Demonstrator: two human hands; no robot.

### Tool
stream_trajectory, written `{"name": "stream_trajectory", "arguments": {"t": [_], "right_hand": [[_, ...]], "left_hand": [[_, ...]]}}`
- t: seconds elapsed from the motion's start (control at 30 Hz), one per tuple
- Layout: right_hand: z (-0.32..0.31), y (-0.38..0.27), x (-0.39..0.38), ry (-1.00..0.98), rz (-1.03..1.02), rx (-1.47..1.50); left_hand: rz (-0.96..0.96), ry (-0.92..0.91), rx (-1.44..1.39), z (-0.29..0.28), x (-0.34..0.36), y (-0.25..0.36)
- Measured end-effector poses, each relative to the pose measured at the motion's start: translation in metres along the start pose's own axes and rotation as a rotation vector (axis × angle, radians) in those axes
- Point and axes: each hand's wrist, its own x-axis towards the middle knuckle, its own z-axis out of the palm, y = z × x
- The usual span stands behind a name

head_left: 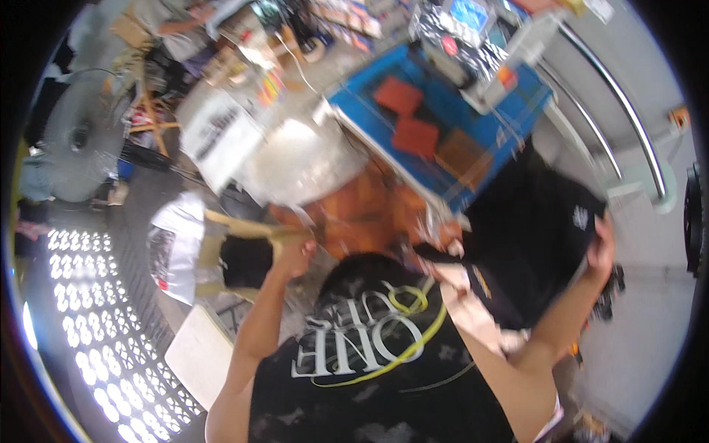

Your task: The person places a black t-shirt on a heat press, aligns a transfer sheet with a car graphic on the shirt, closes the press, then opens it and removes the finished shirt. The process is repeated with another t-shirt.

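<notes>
A: Where is the black cloth point(528, 244)?
B: Right of centre in the frame, just below the blue surface point(358, 92). Its upper edge meets that surface's corner, though I can't tell whether it lies over or under it.
A: Which way does it point?
B: The long axis seems to run roughly up and down the frame, leaning slightly. The small white mark point(580, 216) sits by its right-hand edge. Folds are lost in the black, so front or back is unclear.
A: And the right grip point(602, 247)?
B: Closed on the cloth's right edge, at the right of the frame; the fingertips are hard to make out.
A: The left grip point(297, 255)?
B: Left of centre, fingers curled, near the tan board point(255, 225). It's blurred; I can't tell whether anything is held.
A: What else is hidden?
B: The wearer's shirt point(384, 399) covers the lower middle. The pale cloth point(476, 314) is partly behind the black one, and another person point(181, 37) is cut off at upper left.
</notes>
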Motion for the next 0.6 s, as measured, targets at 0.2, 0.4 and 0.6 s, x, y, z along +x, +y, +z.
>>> {"name": "stream_trajectory", "arguments": {"t": [0.2,0.4,0.6], "right_hand": [[0.164,-0.059,-0.045,-0.173,-0.163,0.153],[0.368,0.008,-0.178,-0.04,-0.43,-0.15],[0.453,0.04,-0.246,-0.58,-1.075,-0.653]], "left_hand": [[0.23,-0.134,-0.329,0.022,-0.044,0.066],[0.596,-0.003,-0.603,-0.001,-0.169,0.202],[0.608,0.571,-0.622,-0.007,-0.215,0.245]]}}
